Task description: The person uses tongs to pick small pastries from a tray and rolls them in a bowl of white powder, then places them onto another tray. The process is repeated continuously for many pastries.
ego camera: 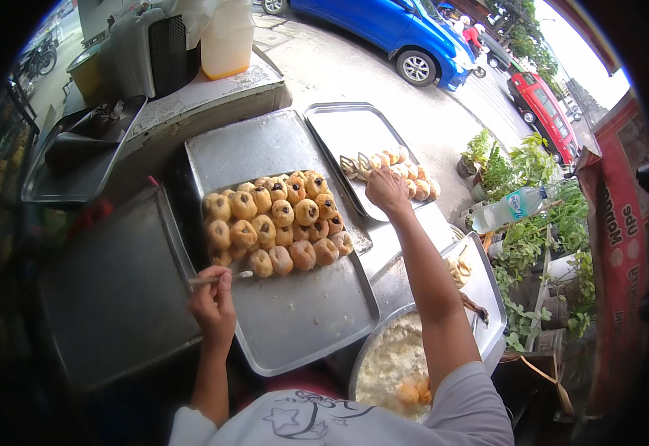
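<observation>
My left hand (214, 306) grips a thin stick (241, 275) with a pale tip, at the left side of a metal baking tray (307, 323). Rows of filled round doughnuts (282, 212) are stacked on this tray, many with dark filling showing on top. Farther off, my right hand (387, 189) is shut on metal tongs (356, 167) over a second tray (352, 125). The tongs' ends are beside smaller sugared doughnuts (422, 189); whether they pinch one is unclear. Below my right arm, a round basin (383, 357) holds a whitish coating and a few browned doughnuts (410, 393).
Another metal tray (118, 290) lies at left. A plastic jug (227, 42) stands on the worn counter (190, 106) beyond. At right are a small tray (488, 284), potted plants (564, 240), a water bottle (508, 209) and a red sign (622, 262). A blue car (380, 28) is on the street.
</observation>
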### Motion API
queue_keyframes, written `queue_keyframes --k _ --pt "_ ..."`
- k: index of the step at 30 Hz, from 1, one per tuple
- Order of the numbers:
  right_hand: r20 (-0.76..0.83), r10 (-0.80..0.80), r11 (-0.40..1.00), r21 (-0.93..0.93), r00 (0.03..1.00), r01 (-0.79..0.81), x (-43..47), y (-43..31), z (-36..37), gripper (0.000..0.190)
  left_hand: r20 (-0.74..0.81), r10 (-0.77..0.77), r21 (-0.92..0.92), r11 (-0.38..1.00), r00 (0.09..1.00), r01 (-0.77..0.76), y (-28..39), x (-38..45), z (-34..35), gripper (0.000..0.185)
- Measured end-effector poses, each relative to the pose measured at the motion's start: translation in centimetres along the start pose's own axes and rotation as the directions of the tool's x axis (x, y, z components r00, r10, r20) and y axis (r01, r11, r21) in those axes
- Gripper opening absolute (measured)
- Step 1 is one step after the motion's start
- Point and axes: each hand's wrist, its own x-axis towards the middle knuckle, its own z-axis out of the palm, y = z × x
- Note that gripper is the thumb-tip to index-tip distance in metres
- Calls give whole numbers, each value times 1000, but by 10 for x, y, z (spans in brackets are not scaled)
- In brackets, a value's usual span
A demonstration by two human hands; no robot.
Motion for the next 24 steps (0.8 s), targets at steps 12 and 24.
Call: queue_keyframes --k 12,24 --pt "-252 -15 892 435 968 127 -108 -10 -24 33 -130 33 52 998 991 -26 -10 -1 -20 8" --pt "-65 -306 901 302 950 311 -228 -146 41 40 -162 -22 -17 1000 987 20 -9 -4 -41 10"
